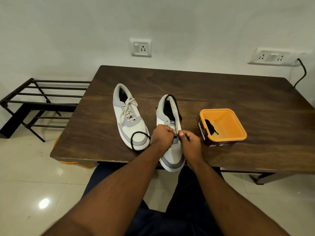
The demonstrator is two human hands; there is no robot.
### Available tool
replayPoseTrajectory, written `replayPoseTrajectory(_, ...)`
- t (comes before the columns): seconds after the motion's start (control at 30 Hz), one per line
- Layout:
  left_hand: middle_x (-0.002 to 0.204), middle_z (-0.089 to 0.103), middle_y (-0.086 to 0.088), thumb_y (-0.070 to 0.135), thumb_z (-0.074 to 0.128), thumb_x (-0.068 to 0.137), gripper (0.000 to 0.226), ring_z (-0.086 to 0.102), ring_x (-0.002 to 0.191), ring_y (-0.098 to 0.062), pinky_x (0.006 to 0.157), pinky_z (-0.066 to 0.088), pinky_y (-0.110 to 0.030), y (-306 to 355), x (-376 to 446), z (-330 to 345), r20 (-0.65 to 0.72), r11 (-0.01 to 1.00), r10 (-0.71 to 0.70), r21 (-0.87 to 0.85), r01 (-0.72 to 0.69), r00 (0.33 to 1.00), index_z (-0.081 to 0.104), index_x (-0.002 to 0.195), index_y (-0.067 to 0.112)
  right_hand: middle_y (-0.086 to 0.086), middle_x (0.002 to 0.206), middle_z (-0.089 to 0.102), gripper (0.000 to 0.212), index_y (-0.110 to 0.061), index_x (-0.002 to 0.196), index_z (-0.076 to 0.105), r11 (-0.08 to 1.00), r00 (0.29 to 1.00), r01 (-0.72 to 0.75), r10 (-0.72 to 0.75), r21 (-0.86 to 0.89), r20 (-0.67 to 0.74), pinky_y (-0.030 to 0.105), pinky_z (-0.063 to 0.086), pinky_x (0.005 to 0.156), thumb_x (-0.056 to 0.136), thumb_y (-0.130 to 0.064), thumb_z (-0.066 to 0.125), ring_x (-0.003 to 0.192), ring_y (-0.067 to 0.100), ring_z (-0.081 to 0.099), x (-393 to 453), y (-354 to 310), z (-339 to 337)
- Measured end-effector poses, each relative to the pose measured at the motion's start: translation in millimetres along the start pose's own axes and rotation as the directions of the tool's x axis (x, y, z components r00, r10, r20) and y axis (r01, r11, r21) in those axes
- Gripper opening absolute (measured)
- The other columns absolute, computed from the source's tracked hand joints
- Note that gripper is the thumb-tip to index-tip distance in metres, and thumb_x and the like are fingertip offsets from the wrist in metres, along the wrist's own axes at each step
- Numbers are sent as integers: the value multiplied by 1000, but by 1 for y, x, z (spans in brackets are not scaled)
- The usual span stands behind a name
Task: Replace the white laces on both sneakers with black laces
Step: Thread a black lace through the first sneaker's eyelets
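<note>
Two grey-and-white sneakers lie on the dark wooden table point(221, 92). The left sneaker point(128, 116) still carries white laces point(127, 109). The right sneaker point(172, 147) has no white lace, and its toe hangs over the table's front edge. A black lace point(176, 104) runs over its collar and down its right side; another stretch loops across the left sneaker's toe point(134, 142). My left hand point(162, 136) and my right hand point(190, 142) meet at the right sneaker's lower eyelets, both pinching the black lace there. The lace tip is hidden between my fingers.
An orange tub point(223, 126) stands to the right of the sneakers with another black lace point(210, 127) inside. A black metal rack point(39, 103) stands on the floor at the left. Wall sockets point(272, 57) and a black cable point(301, 74) are behind the table.
</note>
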State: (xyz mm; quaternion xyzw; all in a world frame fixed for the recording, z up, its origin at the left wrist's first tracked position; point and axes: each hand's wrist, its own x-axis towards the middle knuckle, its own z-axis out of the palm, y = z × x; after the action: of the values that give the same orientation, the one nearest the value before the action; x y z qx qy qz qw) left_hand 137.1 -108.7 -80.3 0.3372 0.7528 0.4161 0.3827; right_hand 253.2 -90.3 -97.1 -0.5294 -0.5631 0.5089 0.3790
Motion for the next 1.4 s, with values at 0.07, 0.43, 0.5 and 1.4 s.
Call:
replayPoseTrajectory(0.07, 60, 63, -1, 21, 66, 90, 18, 54, 56, -20, 63, 51, -33, 0, 1, -1, 22, 1000, 8, 5, -8, 1000, 73, 73, 18, 4, 88, 71, 13, -10, 91, 69, 999, 999, -30, 29, 14, 46, 28, 54, 75, 94, -9, 57, 81, 13, 64, 3, -5, -3)
replayPoseTrajectory(0.43, 114, 53, -4, 60, 57, 88, 49, 60, 101, -31, 76, 48, -40, -3, -37, -17, 146, 672, 245, 687, -276, 958, 43, 124, 30, 7, 94, 59, 17, -13, 90, 56, 906, 995, -68, 91, -418, 36, 32, 41, 74, 92, -5, 41, 89, 24, 53, 45, -55, -12)
replayPoseTrajectory(0.5, 116, 50, -5, 63, 57, 87, 54, 57, 104, -30, 78, 47, -41, -6, -39, -15, 94, 645, 269, 721, -252, 959, 39, 126, 30, 11, 100, 61, 18, -12, 92, 57, 883, 999, -32, 28, -468, -15, 34, 44, 79, 93, -4, 40, 94, 27, 55, 62, -78, -23)
replayPoseTrajectory(1.4, 164, 7, -2, 64, 57, 85, 74, 0, 150, -33, 111, 6, -65, -6, -40, -3, -45, 586, 265, 801, -124, 963, 25, 143, 30, 10, 68, 59, 25, -12, 63, 58, 957, 971, -238, 238, -166, -22, 34, 51, 66, 87, -8, 66, 65, 20, 53, 51, -61, 7)
